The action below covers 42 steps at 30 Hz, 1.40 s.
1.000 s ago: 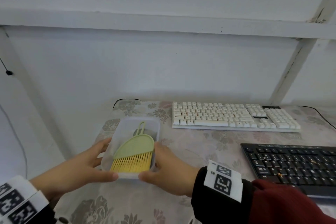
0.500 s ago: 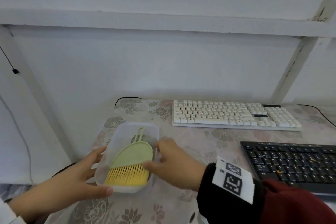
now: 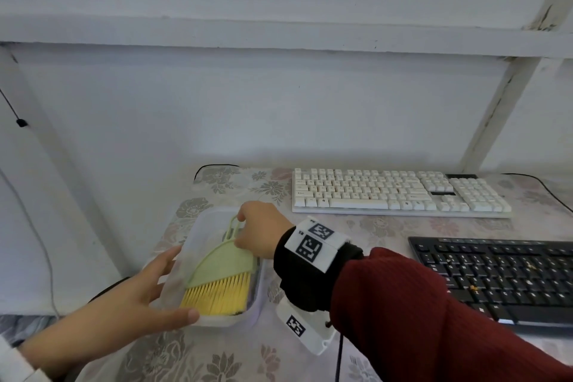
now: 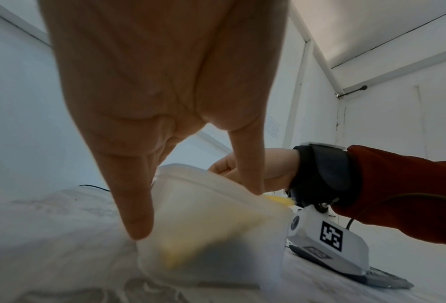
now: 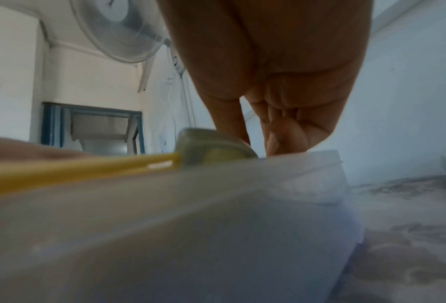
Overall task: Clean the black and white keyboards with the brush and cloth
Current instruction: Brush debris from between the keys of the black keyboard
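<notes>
Cleaning has not begun: the green plastic brush with yellow bristles [image 3: 221, 270] lies in the translucent plastic tub [image 3: 192, 232], handle pinched by the right hand [image 3: 260, 231], left hand [image 3: 145, 298] flat-fingered steadying the tub, both keyboards untouched, no cloth visible.

A plain room in a home or dormitory: white painted walls, a white metal frame [image 3: 502, 108] like a bunk's over a table with a floral cloth [image 3: 387, 226], a wall-mounted fan [image 5: 118, 30], a blue-framed window [image 5: 92, 131], and two keyboards [image 3: 400, 192] on the table
</notes>
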Each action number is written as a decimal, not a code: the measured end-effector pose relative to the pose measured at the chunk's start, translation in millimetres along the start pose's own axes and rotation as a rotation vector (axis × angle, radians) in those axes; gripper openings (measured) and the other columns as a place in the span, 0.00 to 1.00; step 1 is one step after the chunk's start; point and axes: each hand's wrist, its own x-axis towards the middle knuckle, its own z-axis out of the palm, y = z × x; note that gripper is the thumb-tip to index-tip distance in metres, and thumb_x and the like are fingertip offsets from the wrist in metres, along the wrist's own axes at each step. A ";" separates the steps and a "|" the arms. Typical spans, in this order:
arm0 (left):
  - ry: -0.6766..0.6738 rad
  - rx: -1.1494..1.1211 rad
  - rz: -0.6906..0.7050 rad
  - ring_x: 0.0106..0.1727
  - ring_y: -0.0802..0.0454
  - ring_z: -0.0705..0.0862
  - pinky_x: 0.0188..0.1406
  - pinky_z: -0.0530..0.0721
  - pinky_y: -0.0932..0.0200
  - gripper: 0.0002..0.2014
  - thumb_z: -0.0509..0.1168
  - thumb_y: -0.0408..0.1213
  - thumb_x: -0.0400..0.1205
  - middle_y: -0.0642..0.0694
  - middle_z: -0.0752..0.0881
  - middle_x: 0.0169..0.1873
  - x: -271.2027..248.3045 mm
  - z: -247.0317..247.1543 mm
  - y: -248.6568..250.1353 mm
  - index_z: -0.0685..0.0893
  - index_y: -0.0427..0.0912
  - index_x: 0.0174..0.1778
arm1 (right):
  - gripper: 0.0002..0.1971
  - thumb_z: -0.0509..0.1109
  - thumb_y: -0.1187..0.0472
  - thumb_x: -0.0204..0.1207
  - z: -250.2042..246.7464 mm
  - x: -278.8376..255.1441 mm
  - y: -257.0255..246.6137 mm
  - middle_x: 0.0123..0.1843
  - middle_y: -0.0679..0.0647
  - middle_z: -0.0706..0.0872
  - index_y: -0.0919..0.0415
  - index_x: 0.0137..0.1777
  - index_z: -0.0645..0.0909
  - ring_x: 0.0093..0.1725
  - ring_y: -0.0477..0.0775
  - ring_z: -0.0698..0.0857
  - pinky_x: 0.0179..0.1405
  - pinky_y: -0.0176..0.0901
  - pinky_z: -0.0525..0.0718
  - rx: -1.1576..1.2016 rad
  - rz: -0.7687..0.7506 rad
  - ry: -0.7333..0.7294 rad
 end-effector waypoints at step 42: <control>-0.263 0.471 0.061 0.68 0.63 0.65 0.64 0.68 0.71 0.53 0.77 0.53 0.68 0.67 0.60 0.67 73.0 288.4 200.8 0.40 0.66 0.72 | 0.08 0.65 0.63 0.79 -260.9 -310.1 471.8 0.21 0.45 0.85 0.53 0.38 0.75 0.19 0.43 0.84 0.36 0.44 0.82 1.161 0.664 0.727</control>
